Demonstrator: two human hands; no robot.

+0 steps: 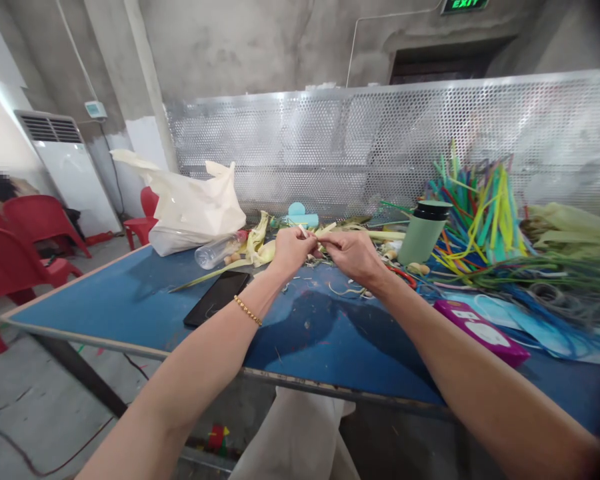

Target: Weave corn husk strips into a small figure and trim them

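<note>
Over the blue table [130, 300], my left hand [293, 250] and my right hand [353, 253] meet at the fingertips. A small pale piece [303, 231] shows between the closed fingers of my left hand. The fingers of my right hand are pinched close beside it; what they hold is too small to name. Pale green husk-like leaves [263, 247] lie just left of and behind my hands. Small scraps are scattered on the table below them.
A white bag [195, 207], clear bottle [220, 251] and black phone [217, 297] are at left. At right are a green cup [424, 233], colourful strips [495, 213], a magenta box [480, 333] and blue masks [530, 320]. A perforated metal panel [305, 147] stands behind.
</note>
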